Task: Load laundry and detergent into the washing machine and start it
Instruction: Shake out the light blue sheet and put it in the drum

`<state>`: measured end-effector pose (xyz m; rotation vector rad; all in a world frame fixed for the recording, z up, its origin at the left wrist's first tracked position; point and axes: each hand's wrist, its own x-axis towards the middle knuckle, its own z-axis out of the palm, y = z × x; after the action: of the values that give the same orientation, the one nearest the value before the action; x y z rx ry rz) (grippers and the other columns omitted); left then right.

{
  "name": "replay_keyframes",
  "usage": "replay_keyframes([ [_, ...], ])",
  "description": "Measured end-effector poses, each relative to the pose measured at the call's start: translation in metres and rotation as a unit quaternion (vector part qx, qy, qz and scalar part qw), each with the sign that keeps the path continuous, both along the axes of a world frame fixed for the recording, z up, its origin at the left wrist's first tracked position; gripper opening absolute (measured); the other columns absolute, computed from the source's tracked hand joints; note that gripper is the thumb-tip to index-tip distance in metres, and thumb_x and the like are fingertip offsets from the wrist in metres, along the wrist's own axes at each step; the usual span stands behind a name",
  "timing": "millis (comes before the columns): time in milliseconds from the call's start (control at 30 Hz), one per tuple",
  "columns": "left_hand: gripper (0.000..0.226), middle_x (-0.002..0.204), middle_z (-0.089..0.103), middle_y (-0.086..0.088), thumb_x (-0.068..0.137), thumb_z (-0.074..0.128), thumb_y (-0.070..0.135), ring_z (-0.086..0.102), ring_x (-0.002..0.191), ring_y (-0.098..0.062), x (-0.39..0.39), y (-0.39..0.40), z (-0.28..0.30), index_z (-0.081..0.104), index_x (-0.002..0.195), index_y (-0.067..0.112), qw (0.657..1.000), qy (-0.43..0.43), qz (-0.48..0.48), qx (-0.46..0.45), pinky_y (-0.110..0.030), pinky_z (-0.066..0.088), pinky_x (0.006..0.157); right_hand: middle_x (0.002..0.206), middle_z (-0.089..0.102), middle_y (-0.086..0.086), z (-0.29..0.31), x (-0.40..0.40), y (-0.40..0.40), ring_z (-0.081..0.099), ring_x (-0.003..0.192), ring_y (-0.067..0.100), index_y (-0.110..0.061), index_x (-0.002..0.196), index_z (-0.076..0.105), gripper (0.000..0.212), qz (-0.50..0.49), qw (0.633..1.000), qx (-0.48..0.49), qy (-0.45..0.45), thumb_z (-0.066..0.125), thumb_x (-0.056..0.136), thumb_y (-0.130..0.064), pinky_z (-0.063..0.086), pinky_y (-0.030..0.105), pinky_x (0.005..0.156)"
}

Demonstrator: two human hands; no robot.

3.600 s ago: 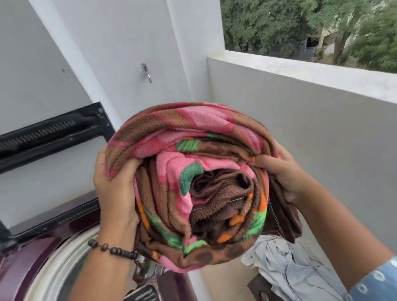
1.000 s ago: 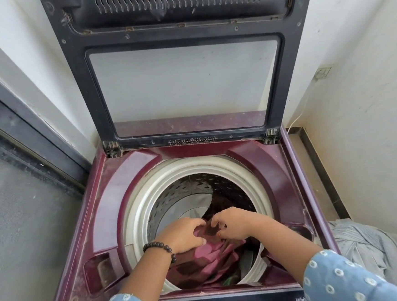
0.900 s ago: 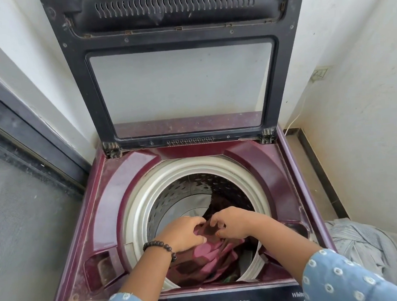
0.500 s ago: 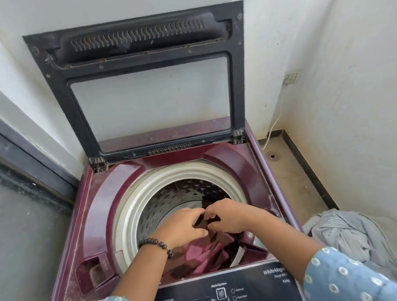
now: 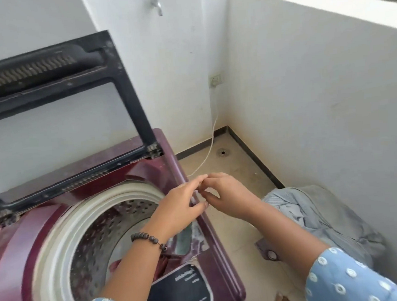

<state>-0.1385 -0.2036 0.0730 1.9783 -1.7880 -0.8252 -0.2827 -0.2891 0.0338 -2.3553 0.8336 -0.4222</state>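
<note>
Both hands I see meet over the right edge of the washing machine point(image 5: 177, 166): left hand point(image 5: 177, 209) with fingers extended and together, right hand point(image 5: 229, 196) with fingers loosely curled, neither holding anything. Pink laundry point(image 5: 115, 267) lies low in the drum point(image 5: 57, 235), lid point(image 5: 54, 109) raised. Grey clothes point(image 5: 316, 214) lie heaped on the floor.

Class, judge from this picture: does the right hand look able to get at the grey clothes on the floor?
Probably yes: the right hand is empty and hangs beside the washer, with nothing between it and the grey clothes.
</note>
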Motion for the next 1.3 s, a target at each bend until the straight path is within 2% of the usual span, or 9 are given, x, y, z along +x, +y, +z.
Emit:
replay_keyframes([
  [233,0.068,0.142,0.050,0.009,0.091,0.065,0.036,0.049,0.129,-0.009,-0.092,-0.063,-0.038,0.029,0.149,0.038,0.994,-0.025,-0.089,0.056,-0.028,0.042,0.103,0.107,0.067,0.004,-0.036,-0.110,-0.036,0.059,0.104,0.023,-0.015,0.106,0.068,0.018,-0.092,0.993,0.052,0.044,0.059,0.091,-0.021,0.045,0.034,0.091],
  [400,0.077,0.158,0.031,-0.001,0.093,0.063,0.037,0.031,0.144,-0.016,-0.148,-0.099,-0.087,0.018,0.155,0.026,0.987,-0.065,-0.106,0.098,-0.034,0.032,0.115,0.117,0.063,0.005,-0.074,-0.183,-0.055,0.055,0.115,0.023,-0.015,0.117,0.064,0.026,-0.167,0.975,0.103,0.101,0.056,0.094,-0.023,0.044,0.037,0.093],
  [533,0.078,0.164,0.012,-0.007,0.095,0.056,0.042,0.011,0.151,-0.022,-0.194,-0.121,-0.123,0.012,0.156,0.022,0.973,-0.154,-0.137,0.104,-0.040,0.018,0.122,0.130,0.058,0.004,-0.110,-0.226,-0.064,0.050,0.125,0.025,-0.017,0.129,0.057,0.035,-0.195,0.960,0.139,0.147,0.055,0.094,-0.023,0.042,0.039,0.101],
  [600,0.080,0.165,-0.002,-0.007,0.096,0.053,0.044,-0.003,0.152,-0.023,-0.218,-0.130,-0.143,0.005,0.156,0.023,0.964,-0.198,-0.145,0.100,-0.046,0.007,0.123,0.148,0.044,0.006,-0.128,-0.241,-0.065,0.035,0.140,0.029,-0.017,0.141,0.044,0.048,-0.199,0.953,0.133,0.186,0.053,0.095,-0.029,0.034,0.045,0.110],
  [700,0.086,0.163,-0.019,-0.008,0.097,0.046,0.052,-0.017,0.151,-0.025,-0.245,-0.140,-0.173,-0.007,0.156,0.022,0.950,-0.252,-0.158,0.093,-0.052,-0.005,0.119,0.164,0.001,0.008,-0.152,-0.256,-0.066,-0.002,0.151,0.029,-0.019,0.155,0.011,0.072,-0.199,0.933,0.122,0.275,0.048,0.098,-0.041,0.010,0.054,0.119],
  [767,0.087,0.162,-0.023,-0.009,0.097,0.042,0.056,-0.019,0.150,-0.027,-0.259,-0.145,-0.195,-0.012,0.155,0.022,0.938,-0.279,-0.179,0.102,-0.054,-0.007,0.118,0.164,-0.011,0.008,-0.171,-0.266,-0.067,-0.010,0.151,0.030,-0.022,0.156,0.001,0.078,-0.205,0.924,0.125,0.297,0.048,0.098,-0.045,0.005,0.057,0.118],
  [1000,0.091,0.157,-0.032,-0.008,0.097,0.038,0.057,-0.021,0.149,-0.029,-0.281,-0.153,-0.271,-0.030,0.143,0.020,0.914,-0.318,-0.220,0.127,-0.057,-0.010,0.116,0.161,-0.022,0.010,-0.247,-0.291,-0.074,-0.018,0.149,0.033,-0.027,0.154,-0.012,0.091,-0.206,0.908,0.138,0.337,0.053,0.094,-0.048,-0.001,0.062,0.117],
  [1167,0.093,0.161,-0.026,-0.011,0.096,0.038,0.059,-0.021,0.149,-0.030,-0.290,-0.154,-0.324,-0.031,0.143,0.018,0.896,-0.334,-0.241,0.169,-0.058,-0.007,0.117,0.160,-0.025,0.012,-0.303,-0.297,-0.080,-0.018,0.148,0.035,-0.029,0.151,-0.022,0.097,-0.174,0.898,0.154,0.374,0.053,0.093,-0.049,0.000,0.064,0.117],
  [1300,0.092,0.161,-0.024,-0.012,0.097,0.039,0.058,-0.019,0.149,-0.031,-0.294,-0.159,-0.355,-0.024,0.150,0.017,0.887,-0.330,-0.250,0.204,-0.057,-0.007,0.117,0.161,-0.020,0.012,-0.336,-0.297,-0.087,-0.016,0.149,0.035,-0.029,0.152,-0.019,0.096,-0.153,0.892,0.184,0.382,0.055,0.093,-0.046,0.000,0.065,0.116],
])
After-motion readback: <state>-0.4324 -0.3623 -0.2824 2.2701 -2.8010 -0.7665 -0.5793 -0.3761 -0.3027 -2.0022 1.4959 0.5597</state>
